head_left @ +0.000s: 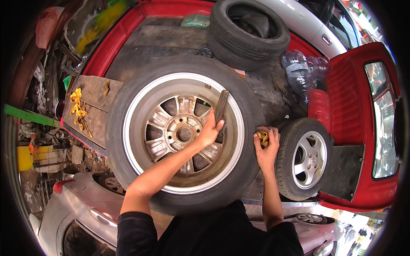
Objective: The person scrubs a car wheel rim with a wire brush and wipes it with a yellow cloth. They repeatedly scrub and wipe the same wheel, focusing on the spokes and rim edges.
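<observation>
A large tire (117, 111) with an alloy wheel (168, 113) inside it lies flat in front of me, the spokes dirty with brown. My left hand (208, 131) is over the wheel, closed round a dark flat bar (221, 105) that points up toward the rim. I cannot tell what the bar is made of. Just beyond the tire's right side, my right hand (267, 150) pinches a crumpled yellow scrap (264, 138), thin and soft-looking. Similar yellow scraps (78, 109) lie in a strip on the wooden boards at the left.
All this is on a red pickup bed (99, 56). A bare tire (232, 53) lies at the back. A smaller wheel with a tire (304, 159) leans at the right, near clear plastic bottles (297, 70) and the red cab (354, 102). Parked cars (81, 200) flank the bed.
</observation>
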The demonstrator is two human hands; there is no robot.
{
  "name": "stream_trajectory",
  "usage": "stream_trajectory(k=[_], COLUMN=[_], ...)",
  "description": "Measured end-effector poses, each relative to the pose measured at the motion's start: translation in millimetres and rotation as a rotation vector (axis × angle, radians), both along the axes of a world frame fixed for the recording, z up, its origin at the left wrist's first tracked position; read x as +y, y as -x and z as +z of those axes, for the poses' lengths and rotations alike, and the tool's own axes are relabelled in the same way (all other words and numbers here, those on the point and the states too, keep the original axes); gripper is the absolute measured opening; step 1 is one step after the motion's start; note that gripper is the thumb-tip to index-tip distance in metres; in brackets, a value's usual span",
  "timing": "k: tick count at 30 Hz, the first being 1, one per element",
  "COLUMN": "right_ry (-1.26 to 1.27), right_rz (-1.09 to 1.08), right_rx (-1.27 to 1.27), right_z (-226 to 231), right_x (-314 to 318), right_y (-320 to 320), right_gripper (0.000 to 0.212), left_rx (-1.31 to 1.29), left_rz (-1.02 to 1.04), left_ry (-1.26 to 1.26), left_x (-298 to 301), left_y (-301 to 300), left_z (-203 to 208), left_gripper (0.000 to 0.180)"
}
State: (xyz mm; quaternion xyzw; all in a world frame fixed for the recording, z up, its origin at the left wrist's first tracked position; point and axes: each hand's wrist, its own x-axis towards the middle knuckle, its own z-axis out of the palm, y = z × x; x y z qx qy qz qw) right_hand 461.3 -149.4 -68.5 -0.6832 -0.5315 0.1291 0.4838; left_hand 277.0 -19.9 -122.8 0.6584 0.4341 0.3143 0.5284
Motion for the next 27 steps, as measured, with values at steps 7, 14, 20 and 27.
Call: stream_trajectory(k=[7,14,20,27], right_ry=[0.010,-0.040,0.002,-0.061], right_rz=[-0.008,0.004,-0.008,0.016], right_rx=[0.011,-0.098,0.001,0.003], right_z=[-0.6,-1.6,0.9,0.3], right_x=[0.1,1.2,-0.3,1.3], right_y=[-0.2,-1.4,0.8,0.0], right_gripper=[0.019,0.020,0.018,0.019], left_rx=[-0.143,-0.240,-0.144,-0.161], left_rz=[0.049,0.001,-0.048,-0.074], left_ry=[-0.219,-0.124,0.043,-0.053], left_x=[-4.3,3.6,-15.2,-26.9], left_y=[-1.9,-1.6,5.5,4.8], left_z=[-3.2,0.2,-0.2,-0.9], left_gripper=[0.039,0.056,0.066,0.045])
